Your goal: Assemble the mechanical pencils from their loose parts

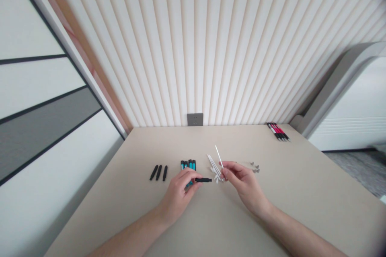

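Note:
My left hand pinches a black pen grip section, which points right and lies nearly level. Between the thumb and fingers of my right hand is a thin white pen refill, tilted up and to the left. Several more white refills lie on the table between the hands, with small white pieces around them. Partly behind my left hand are several teal-and-black pen barrels. To the left lie three black grip sections, side by side.
Small grey cone-shaped tips lie just beyond my right hand. Several pens with red, white and black parts rest at the back right of the beige table. A grey wall socket sits at the table's back edge.

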{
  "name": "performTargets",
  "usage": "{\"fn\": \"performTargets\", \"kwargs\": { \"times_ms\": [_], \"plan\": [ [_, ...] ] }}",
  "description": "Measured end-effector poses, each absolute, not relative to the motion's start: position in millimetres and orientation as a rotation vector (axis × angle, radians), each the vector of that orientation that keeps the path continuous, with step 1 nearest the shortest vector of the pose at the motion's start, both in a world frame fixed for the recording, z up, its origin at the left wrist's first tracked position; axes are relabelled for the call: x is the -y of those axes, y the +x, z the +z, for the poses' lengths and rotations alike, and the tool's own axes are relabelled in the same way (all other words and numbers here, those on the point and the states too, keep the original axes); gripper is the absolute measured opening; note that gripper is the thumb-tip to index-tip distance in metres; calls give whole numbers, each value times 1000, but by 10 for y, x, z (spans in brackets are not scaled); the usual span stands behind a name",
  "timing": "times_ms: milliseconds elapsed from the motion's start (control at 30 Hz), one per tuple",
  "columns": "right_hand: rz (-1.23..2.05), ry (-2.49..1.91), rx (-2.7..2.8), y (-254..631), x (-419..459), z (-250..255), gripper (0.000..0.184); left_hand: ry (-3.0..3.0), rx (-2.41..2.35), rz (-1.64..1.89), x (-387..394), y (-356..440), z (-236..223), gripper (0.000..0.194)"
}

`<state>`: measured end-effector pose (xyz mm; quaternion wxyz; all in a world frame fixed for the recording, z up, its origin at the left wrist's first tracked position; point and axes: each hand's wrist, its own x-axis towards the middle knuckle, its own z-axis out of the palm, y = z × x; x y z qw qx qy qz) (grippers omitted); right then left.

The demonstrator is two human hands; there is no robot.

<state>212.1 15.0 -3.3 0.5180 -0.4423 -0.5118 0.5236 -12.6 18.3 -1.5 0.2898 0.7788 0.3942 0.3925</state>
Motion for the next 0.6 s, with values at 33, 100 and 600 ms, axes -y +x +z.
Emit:
{"fn": "performTargets", "kwargs": {
  "times_ms": [33,100,600],
  "plan": [
    [1259,-1057,1231,2120,-145,-25,33,2079,-1053,1050,-183,-125,-16,11],
    [1265,-1036,1224,2114,-135,-1,32,2082,-1058,1051,-184,-122,-13,11],
    [1345,-976,1190,2078,-103,-52,32,2069,-1071,1054,-167,-102,29,9]
  ]
}}
